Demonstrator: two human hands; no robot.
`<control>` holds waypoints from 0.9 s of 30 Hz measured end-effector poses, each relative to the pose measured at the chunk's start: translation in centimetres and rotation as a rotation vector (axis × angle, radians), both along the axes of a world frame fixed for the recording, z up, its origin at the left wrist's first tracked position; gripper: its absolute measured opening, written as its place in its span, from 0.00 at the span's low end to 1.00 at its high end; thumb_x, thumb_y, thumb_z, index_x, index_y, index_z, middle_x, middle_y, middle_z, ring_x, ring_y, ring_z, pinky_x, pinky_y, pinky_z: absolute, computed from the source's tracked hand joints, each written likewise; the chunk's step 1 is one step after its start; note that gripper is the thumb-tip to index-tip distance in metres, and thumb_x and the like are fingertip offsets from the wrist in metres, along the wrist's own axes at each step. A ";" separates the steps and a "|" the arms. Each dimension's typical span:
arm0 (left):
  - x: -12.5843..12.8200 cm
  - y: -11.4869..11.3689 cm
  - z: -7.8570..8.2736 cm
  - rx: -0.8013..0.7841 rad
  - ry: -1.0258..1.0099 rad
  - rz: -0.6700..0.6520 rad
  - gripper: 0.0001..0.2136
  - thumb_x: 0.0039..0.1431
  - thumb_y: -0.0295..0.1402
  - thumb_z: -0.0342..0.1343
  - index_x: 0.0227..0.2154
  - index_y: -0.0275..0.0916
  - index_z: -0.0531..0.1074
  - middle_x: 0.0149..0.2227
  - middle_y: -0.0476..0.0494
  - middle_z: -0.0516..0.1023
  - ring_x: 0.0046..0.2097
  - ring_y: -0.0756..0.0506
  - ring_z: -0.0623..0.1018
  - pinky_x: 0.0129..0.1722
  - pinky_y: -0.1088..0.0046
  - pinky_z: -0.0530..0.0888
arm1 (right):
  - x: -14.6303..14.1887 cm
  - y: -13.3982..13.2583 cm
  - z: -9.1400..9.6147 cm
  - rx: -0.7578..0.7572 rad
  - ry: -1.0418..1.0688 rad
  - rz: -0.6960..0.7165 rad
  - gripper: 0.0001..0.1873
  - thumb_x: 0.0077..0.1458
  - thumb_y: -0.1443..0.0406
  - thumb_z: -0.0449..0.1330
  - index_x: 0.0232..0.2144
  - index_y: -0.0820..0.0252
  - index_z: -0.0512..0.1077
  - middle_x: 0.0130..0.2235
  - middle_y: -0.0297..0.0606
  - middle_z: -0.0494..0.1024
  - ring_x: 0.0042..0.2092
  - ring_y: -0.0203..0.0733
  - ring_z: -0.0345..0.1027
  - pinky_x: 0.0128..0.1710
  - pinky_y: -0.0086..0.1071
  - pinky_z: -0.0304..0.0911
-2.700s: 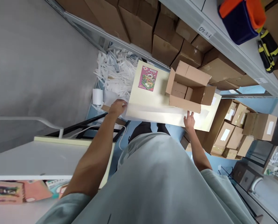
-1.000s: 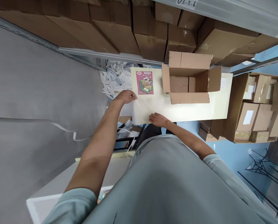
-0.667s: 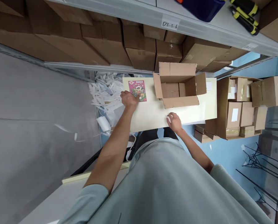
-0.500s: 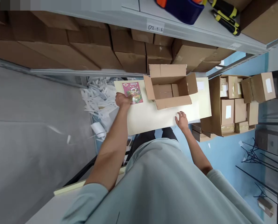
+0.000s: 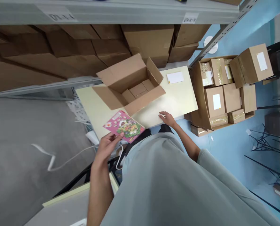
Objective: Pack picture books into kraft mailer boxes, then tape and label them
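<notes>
My left hand [image 5: 108, 145] grips a thin pink book [image 5: 124, 126] with a colourful flowery cover, thumb on top at its lower left edge. The book is held at the table's front edge, on the near side of an open cardboard box [image 5: 140, 105]. That box stands turned at an angle on the cream tabletop [image 5: 177, 97] with its flaps spread; small cardboard pieces or boxes show at its bottom, which I cannot tell apart. My right hand [image 5: 167, 118] is at the table's front edge, fingers loosely extended, holding nothing.
A white label stack [image 5: 175, 77] lies on the tabletop's right part. To the right stands a big carton [image 5: 196, 97] filled with several smaller boxes. Behind the table, a metal shelf [image 5: 130, 14] carries rows of cardboard boxes. White scraps [image 5: 77, 110] are heaped at the left.
My left hand has lifted the pink book off the tabletop and drawn it toward my body. The open box now sits turned and further left on the table. The view has shifted.
</notes>
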State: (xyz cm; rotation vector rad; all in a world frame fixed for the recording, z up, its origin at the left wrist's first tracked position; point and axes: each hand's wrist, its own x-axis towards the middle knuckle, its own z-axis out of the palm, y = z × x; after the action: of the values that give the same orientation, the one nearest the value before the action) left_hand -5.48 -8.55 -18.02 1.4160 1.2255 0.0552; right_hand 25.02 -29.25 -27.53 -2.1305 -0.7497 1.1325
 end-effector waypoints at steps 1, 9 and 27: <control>1.7 -2.3 0.1 -0.089 -0.039 -0.019 0.28 0.45 0.66 0.70 0.38 0.47 0.83 0.37 0.42 0.87 0.41 0.34 0.85 0.50 0.50 0.84 | 0.6 -0.7 0.5 0.064 0.137 -0.040 0.20 0.74 0.51 0.60 0.55 0.57 0.81 0.56 0.48 0.85 0.58 0.49 0.80 0.64 0.47 0.74; 15.6 -9.6 -2.2 -0.203 -0.197 -0.199 0.36 0.49 0.70 0.67 0.47 0.44 0.84 0.60 0.34 0.83 0.64 0.31 0.80 0.61 0.53 0.82 | 5.5 -5.6 5.5 0.210 0.717 -0.174 0.36 0.58 0.36 0.71 0.54 0.55 0.80 0.51 0.43 0.87 0.49 0.48 0.83 0.48 0.38 0.80; 23.4 -5.9 -9.0 0.150 0.081 -0.220 0.22 0.66 0.41 0.62 0.60 0.39 0.75 0.64 0.32 0.79 0.61 0.38 0.82 0.59 0.61 0.79 | 13.3 -6.4 -0.5 0.172 0.361 -0.139 0.16 0.62 0.51 0.67 0.41 0.57 0.78 0.41 0.39 0.85 0.42 0.44 0.78 0.39 0.33 0.75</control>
State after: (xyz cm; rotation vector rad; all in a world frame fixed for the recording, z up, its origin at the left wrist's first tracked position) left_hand 17.89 -14.43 -27.01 1.6908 1.1435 -0.0642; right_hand 38.32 -35.70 -28.04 -1.7418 -0.5034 1.2804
